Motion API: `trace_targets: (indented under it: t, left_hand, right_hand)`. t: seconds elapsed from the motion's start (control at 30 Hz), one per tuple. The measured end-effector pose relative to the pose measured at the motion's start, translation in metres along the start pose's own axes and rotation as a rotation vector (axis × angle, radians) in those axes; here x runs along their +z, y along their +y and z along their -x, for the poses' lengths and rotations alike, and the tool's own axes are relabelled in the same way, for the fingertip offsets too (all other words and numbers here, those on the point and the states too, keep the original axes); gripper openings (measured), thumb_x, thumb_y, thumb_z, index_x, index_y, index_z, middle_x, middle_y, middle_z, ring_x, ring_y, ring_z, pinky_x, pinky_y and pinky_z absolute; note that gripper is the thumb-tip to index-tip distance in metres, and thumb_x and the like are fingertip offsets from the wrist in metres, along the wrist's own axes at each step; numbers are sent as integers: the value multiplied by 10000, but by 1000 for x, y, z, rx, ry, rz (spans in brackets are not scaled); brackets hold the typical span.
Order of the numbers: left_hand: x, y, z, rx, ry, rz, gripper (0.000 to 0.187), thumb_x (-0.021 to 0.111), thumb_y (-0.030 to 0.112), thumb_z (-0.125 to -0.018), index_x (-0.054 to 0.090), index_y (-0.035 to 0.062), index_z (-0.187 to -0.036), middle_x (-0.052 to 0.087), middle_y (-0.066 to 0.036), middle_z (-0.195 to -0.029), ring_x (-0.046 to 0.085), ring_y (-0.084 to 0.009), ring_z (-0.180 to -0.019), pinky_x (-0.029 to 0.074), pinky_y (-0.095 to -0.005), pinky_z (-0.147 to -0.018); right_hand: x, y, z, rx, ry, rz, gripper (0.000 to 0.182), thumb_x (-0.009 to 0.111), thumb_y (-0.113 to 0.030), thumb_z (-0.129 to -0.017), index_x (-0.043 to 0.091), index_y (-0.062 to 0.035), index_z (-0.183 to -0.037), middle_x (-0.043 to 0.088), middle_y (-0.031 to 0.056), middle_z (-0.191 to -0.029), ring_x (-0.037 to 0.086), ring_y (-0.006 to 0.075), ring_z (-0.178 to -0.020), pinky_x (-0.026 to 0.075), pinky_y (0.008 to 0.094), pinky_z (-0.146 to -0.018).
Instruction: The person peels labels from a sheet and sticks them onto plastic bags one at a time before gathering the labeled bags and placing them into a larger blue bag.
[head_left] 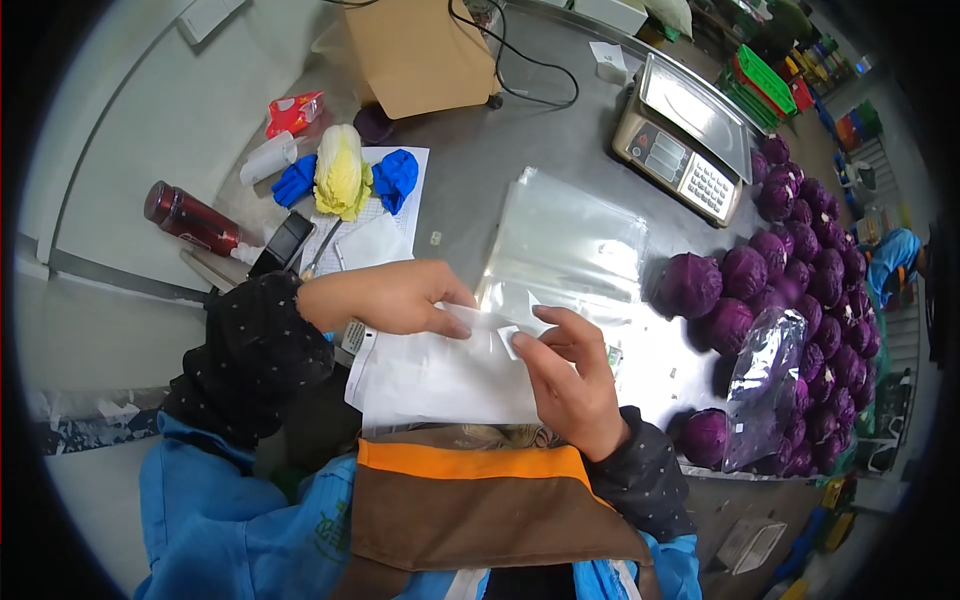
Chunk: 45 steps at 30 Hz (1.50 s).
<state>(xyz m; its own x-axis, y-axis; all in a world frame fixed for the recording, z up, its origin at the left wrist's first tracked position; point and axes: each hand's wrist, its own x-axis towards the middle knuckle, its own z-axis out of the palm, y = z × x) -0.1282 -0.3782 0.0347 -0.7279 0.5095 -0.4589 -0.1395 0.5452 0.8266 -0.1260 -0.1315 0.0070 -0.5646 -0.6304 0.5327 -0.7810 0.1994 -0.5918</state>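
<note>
My left hand [405,297] reaches in from the left, thumb and forefinger closed at the upper edge of a white, partly see-through sheet [440,375]. My right hand [575,385] pinches a small white label [509,342] between thumb and forefinger, just above the sheet's right side. Just beyond both hands lies a stack of clear plastic bags [570,235], shiny and flat on the metal table. Near my left wrist a barcode sticker [354,336] shows at the sheet's edge. Glare blurs the border between sheet and bags.
Many purple cabbages [795,260] are piled on the right, with a loose clear bag [765,385] on them. A weighing scale [685,140] stands at the back. Leftward are a napa cabbage [342,170], blue gloves [395,180], a dark red bottle [192,218] and a cardboard box [420,55].
</note>
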Motion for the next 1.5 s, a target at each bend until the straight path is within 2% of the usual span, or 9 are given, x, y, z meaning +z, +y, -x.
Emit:
trace_targets:
  t: [0.13, 0.27, 0.4, 0.5, 0.67, 0.73, 0.77, 0.97, 1.5]
  left_hand:
    - [-42, -34, 26, -33, 174, -224, 333, 662, 251, -802, 640, -9, -1010, 659, -154, -893, 613, -245, -839, 458, -324, -761]
    - [-55, -44, 46, -282, 494, -912, 433, 773, 136, -627, 641, 57, -1032, 607, -117, -1029, 561, -250, -986, 427, -343, -859]
    - [53, -54, -51, 303, 353, -264, 407, 796, 118, -587, 624, 66, -951, 615, -91, -960, 577, -265, -933, 452, -352, -810]
    - [102, -108, -106, 304, 235, -625, 308, 776, 120, -622, 641, 56, -891, 636, -85, -859, 605, -264, -854, 469, -337, -762]
    - [76, -105, -124, -36, 252, 110, 165, 736, 123, -673, 655, 36, -788, 618, -81, -666, 603, -237, -679, 480, -328, -678]
    - [58, -85, -113, 54, 919, 319, 174, 744, 116, -658, 650, 40, -782, 611, -74, -679, 589, -226, -680, 473, -319, -678]
    - [58, -53, -98, 262, 1193, -308, 171, 746, 105, -646, 647, 43, -770, 604, -77, -676, 602, -236, -700, 469, -322, -679]
    - [112, -113, -117, 167, 98, -373, 184, 736, 112, -655, 617, 31, -769, 592, -111, -730, 603, -281, -832, 462, -354, -685]
    - [120, -98, -102, 378, 267, -491, 117, 670, 99, -700, 575, 32, -713, 584, -102, -751, 565, -305, -791, 448, -395, -703]
  right_hand:
    - [-25, 11, 12, 458, 433, -655, 775, 607, 176, -614, 325, -54, -1298, 356, 167, -1268, 488, 196, -981, 526, 272, -665]
    - [-36, 79, 78, 813, 787, -374, 818, 636, 137, -674, 230, -72, -1352, 379, 128, -1207, 478, 178, -932, 498, 260, -714]
    - [18, 118, 117, 958, 655, -365, 814, 664, 130, -647, 284, -74, -1337, 393, 118, -1181, 492, 177, -916, 495, 257, -687]
    - [29, 139, 133, 840, 530, 106, 828, 676, 148, -632, 309, -71, -1340, 420, 105, -1131, 515, 171, -872, 494, 232, -651]
    - [-17, 137, 157, 839, 892, -13, 618, 634, 89, -729, 365, -31, -1273, 464, 119, -1125, 542, 127, -796, 474, 229, -626]
    - [-12, 120, 145, 893, 845, -95, 600, 650, 71, -732, 378, -29, -1258, 493, 87, -1071, 551, 114, -753, 468, 226, -618]
    - [0, 119, 145, 872, 748, -135, 595, 662, 60, -730, 388, -28, -1251, 508, 68, -1032, 556, 109, -720, 464, 226, -622]
    - [19, 123, 125, 978, 628, 107, 563, 640, 60, -709, 443, -20, -1230, 518, 112, -1019, 585, 164, -738, 487, 276, -644]
    - [-29, 124, 174, 1009, 1021, -174, 326, 637, 11, -785, 533, -7, -1094, 572, 44, -844, 528, 92, -633, 422, 203, -500]
